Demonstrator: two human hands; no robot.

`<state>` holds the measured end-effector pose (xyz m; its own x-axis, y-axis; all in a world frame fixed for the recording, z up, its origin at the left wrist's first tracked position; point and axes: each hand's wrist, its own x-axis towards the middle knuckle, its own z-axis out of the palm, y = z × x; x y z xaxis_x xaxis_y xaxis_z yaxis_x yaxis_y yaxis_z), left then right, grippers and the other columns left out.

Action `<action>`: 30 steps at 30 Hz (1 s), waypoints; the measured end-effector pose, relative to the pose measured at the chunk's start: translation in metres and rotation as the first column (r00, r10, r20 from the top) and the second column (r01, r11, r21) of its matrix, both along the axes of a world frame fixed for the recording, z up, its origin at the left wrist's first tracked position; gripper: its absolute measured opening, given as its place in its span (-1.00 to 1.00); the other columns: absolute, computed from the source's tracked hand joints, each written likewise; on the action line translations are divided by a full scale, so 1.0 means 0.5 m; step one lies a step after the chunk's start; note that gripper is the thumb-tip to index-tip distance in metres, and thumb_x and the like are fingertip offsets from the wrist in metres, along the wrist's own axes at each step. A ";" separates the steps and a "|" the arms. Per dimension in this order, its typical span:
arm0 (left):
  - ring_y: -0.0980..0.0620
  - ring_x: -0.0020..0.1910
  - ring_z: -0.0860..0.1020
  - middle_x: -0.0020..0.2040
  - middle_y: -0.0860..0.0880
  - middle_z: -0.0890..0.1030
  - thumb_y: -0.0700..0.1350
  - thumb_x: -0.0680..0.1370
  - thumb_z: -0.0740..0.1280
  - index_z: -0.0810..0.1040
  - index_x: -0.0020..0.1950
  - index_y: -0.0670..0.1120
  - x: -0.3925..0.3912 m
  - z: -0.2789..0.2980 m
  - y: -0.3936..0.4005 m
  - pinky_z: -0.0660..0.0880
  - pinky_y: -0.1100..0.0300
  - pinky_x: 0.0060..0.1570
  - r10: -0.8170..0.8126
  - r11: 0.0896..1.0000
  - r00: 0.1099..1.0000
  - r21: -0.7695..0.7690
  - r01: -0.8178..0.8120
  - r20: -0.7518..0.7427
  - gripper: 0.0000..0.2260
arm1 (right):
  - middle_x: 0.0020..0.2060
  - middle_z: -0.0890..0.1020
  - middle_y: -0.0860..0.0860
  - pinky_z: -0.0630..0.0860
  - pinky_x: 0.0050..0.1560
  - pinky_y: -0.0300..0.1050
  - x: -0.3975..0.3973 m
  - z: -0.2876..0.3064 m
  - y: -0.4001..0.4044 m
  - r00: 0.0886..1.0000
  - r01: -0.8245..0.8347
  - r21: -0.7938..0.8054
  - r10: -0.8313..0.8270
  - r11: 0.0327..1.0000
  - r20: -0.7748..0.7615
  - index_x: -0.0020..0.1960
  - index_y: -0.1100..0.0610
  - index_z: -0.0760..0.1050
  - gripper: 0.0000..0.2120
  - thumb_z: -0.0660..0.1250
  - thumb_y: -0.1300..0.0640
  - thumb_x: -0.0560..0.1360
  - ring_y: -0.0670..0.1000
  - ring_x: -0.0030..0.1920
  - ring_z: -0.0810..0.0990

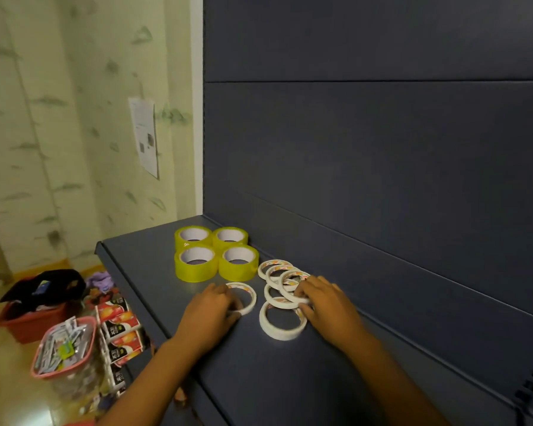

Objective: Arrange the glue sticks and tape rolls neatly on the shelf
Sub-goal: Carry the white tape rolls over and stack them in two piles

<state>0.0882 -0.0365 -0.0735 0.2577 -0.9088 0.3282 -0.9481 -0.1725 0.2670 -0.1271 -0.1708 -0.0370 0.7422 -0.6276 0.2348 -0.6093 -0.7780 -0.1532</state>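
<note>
Two hands on white tape rolls [282, 318]: left hand [211, 305] gripping one, right hand [323, 298] apparently pinching another.

One head cam only, looks fwd and down, close over dark shelf [154, 272] and both forearms.
</note>
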 end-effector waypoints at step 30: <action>0.07 0.01 0.47 0.01 0.14 0.57 -0.02 0.52 0.38 0.62 0.03 0.09 -0.463 0.144 -0.017 0.44 0.16 0.00 -0.520 0.808 0.854 -0.326 0.491 -0.003 -0.90 | 0.11 0.53 -0.12 0.30 0.05 -0.26 -0.553 0.060 0.212 0.898 0.437 -0.197 -0.413 0.878 0.153 0.11 -0.02 0.53 -0.87 0.29 0.12 0.58 -0.03 0.07 0.48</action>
